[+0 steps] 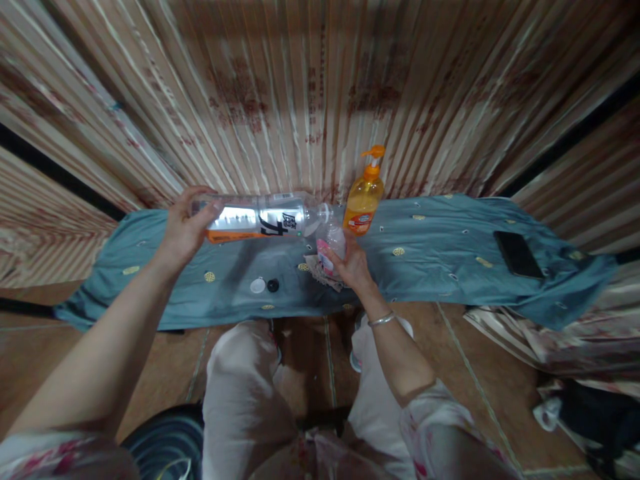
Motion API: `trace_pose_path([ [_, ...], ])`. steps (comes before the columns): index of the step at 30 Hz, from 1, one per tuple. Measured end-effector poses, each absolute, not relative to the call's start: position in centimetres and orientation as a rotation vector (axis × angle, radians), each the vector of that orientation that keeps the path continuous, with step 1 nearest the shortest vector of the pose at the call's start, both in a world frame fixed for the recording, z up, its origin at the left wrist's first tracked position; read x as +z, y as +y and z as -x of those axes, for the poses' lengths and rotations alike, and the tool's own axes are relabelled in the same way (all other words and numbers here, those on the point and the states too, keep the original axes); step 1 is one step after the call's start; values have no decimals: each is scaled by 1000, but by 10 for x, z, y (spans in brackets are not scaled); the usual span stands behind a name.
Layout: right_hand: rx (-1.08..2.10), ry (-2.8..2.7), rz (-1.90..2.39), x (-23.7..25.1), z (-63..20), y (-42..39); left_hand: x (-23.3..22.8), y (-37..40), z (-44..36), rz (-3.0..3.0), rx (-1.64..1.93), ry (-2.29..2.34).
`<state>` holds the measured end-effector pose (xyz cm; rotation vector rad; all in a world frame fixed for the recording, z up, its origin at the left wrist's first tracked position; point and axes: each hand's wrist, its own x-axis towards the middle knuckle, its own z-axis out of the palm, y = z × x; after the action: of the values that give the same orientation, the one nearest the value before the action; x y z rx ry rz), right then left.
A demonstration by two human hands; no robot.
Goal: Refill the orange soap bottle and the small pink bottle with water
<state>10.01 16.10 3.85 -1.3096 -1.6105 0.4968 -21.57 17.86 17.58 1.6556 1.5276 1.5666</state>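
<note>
My left hand [187, 223] is wrapped round the base end of a large clear plastic bottle [240, 219] with a silver and orange label. That bottle lies level in the air, its uncapped neck pointing right over a small clear bottle [330, 243] with a pink label. Around the small bottle my right hand [354, 260] is closed, holding it near upright, with its mouth by the large bottle's neck. A crumpled brownish cloth [320, 272] sits under the small bottle. Whether liquid is flowing between them I cannot tell.
An orange pump bottle [363, 203] stands behind my right hand. A white cap [258, 286] and a black cap [273, 285] lie near the front edge of the teal cloth [430, 267]. A black phone [518, 255] rests at the right. Striped curtain [300, 100] hangs behind.
</note>
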Motion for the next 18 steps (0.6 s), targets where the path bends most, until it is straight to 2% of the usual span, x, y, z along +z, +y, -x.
trace_pose_path([
  [18, 491, -1603, 1327, 44, -99, 158, 180, 176, 212, -1670, 1553, 1555],
])
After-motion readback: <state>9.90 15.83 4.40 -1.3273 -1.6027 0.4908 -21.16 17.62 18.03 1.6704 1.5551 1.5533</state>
